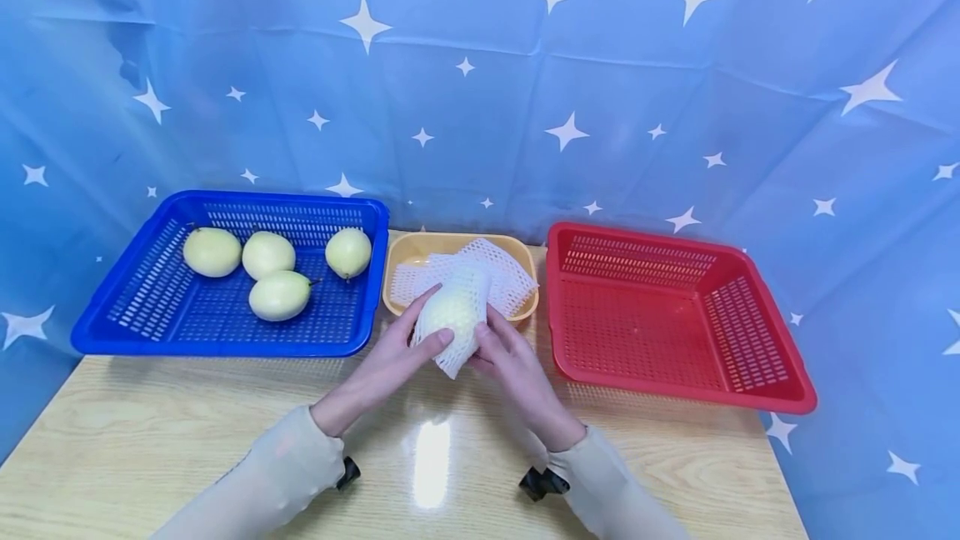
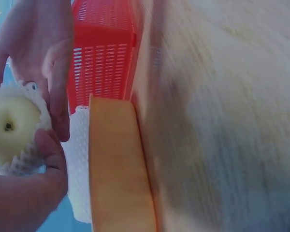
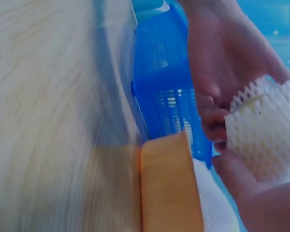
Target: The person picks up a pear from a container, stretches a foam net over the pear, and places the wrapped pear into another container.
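Observation:
A pale yellow-green pear (image 2: 20, 113) sits in a white foam net sleeve (image 1: 453, 311), held up in front of the tan basin (image 1: 395, 261). My left hand (image 1: 390, 361) grips it from the left, thumb across the netting. From the other side my right hand (image 1: 517, 367) pinches the sleeve's lower right part. In the left wrist view the end of the pear shows bare inside the sleeve's ragged rim. The netting covers most of the fruit in the right wrist view. More flat foam sleeves (image 1: 504, 269) lie in the basin behind the hands.
To the left, a blue basket (image 1: 225, 348) holds several bare pears (image 1: 279, 296). A red basket (image 1: 637, 332) stands on the right, its slatted floor showing. Pale wooden tabletop (image 1: 187, 432) lies in front, and a blue star-patterned curtain (image 1: 480, 107) hangs behind.

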Demonstrator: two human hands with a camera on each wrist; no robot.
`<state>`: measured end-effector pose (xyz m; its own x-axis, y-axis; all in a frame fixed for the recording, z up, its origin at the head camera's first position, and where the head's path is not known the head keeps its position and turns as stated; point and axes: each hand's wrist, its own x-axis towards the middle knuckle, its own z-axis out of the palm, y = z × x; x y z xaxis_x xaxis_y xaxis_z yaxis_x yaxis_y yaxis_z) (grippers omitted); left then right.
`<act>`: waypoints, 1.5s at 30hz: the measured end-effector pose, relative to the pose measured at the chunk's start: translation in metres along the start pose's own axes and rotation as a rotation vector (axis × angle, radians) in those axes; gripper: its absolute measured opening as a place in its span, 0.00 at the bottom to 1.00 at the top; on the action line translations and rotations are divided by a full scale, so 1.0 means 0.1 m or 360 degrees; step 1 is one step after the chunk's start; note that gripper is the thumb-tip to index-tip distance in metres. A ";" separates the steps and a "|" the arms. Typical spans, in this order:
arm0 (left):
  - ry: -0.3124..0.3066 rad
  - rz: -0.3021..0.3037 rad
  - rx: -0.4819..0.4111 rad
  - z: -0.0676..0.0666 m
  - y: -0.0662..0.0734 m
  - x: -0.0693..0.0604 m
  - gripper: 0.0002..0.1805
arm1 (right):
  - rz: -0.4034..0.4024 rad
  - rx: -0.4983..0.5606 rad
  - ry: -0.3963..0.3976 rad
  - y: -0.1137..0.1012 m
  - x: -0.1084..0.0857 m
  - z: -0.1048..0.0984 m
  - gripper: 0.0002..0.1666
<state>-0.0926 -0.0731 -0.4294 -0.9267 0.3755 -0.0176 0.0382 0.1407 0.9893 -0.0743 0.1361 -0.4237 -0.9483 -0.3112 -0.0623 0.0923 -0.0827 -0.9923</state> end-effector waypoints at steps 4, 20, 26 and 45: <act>0.0003 -0.0070 0.0261 -0.01 0.04 -0.01 0.41 | 0.0029 0.0051 -0.0010 0.03 0.03 0.05 0.37; 0.0045 0.0428 0.0039 -0.01 0.04 -0.07 0.45 | 0.0165 0.0591 0.0102 0.02 0.06 0.02 0.36; 0.0129 0.0551 0.0179 -0.01 0.06 -0.04 0.37 | 0.0132 0.0558 0.0058 0.01 0.05 0.00 0.37; 0.0669 0.1121 0.0253 0.20 0.00 0.00 0.19 | 0.0064 0.0684 -0.0074 -0.08 0.05 0.06 0.39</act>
<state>-0.0848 -0.0549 -0.4323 -0.7273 0.0556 0.6841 0.6840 0.1405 0.7158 -0.0784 0.1297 -0.4151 -0.9276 -0.3635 -0.0857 0.2564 -0.4530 -0.8538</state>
